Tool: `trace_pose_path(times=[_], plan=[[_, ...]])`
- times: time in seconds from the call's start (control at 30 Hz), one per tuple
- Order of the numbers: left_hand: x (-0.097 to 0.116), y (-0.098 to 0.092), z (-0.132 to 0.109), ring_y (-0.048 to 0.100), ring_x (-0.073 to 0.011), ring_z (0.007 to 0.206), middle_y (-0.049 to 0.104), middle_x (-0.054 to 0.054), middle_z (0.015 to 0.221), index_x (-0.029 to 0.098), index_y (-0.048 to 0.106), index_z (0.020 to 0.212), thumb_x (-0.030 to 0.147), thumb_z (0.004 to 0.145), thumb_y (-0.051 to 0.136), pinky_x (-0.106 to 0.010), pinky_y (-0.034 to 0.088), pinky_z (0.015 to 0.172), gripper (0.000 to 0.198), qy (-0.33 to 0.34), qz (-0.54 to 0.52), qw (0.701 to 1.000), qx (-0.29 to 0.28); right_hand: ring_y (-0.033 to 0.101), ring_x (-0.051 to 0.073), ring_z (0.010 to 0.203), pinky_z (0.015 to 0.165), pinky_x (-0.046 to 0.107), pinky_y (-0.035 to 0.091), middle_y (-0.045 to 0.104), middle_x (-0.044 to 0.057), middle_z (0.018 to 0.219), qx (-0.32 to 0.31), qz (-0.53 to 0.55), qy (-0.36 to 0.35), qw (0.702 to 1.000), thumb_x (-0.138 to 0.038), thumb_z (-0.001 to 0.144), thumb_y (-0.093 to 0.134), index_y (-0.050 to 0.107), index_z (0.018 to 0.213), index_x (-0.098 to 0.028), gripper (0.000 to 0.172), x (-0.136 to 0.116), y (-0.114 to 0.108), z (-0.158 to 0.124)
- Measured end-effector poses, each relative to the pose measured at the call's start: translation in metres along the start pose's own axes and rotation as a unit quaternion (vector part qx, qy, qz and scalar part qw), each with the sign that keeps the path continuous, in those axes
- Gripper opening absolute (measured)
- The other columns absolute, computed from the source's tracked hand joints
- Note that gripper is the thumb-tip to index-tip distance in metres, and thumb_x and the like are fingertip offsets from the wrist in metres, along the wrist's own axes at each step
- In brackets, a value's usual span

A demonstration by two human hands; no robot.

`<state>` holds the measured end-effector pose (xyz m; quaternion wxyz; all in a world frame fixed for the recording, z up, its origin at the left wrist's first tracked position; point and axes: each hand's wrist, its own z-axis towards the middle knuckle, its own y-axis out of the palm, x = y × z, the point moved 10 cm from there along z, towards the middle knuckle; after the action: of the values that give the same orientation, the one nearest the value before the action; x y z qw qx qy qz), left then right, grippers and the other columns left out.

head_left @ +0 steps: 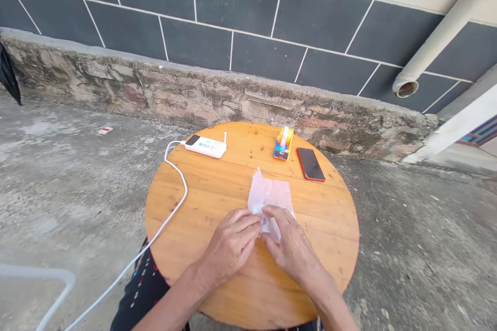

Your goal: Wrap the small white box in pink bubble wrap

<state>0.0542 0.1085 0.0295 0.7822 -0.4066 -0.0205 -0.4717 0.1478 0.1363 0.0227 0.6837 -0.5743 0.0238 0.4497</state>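
Bare forearms enter from the bottom edge of the frame, beside dark patterned clothing point(142, 285) at lower left. Just below center, a person's left hand point(235, 238) and right hand point(289, 242) meet over a small flat item point(265, 224) with a reddish mark, set against a sheet of translucent wrap point(278, 194). The right hand is clamped on the item between thumb and forefinger; the left hand's bent fingers touch its other side, though overlapping fingers make it impossible to tell how firmly they grip.

The wrap spreads behind them on a round wooden bench point(326, 227). Farther back, right of center, lie a red-edged phone point(310, 164) and, left of it, a yellow-and-blue tape dispenser point(284, 144). Left of center rests a white device point(205, 146), its white cable point(185, 186) running to the lower left.

Beyond stretch gray concrete ground point(77, 186), a rough stone base point(174, 93) and a dark tiled wall point(240, 0), with a pale pipe point(435, 46) slanting down at upper right.
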Motion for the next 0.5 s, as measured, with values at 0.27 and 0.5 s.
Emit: trace_pose_path(times=[0.27,0.5], plan=[[-0.002,0.002,0.007,0.059,-0.0185,0.089,0.069,-0.005,0.093,0.018,0.065,0.091,0.002,0.08,0.048,-0.035,0.051,0.08,0.026,-0.017,0.01,1.0,-0.009,0.056,0.02,0.109,0.094,0.037,0.045,0.059,0.007,0.115,0.043,0.053,0.028,0.997,-0.014,0.085,0.048,0.054,0.109,-0.023,0.026,0.016,-0.03,-0.013],[0.002,0.005,0.006,0.057,-0.0196,0.089,0.068,-0.005,0.093,0.017,0.063,0.093,0.0,0.079,0.047,-0.036,0.05,0.079,0.027,-0.033,0.024,0.999,-0.009,0.054,0.023,0.103,0.085,0.041,0.047,0.058,0.009,0.11,0.1,-0.062,0.026,0.993,-0.013,0.088,0.045,0.061,0.105,-0.023,0.026,0.023,-0.04,-0.046]])
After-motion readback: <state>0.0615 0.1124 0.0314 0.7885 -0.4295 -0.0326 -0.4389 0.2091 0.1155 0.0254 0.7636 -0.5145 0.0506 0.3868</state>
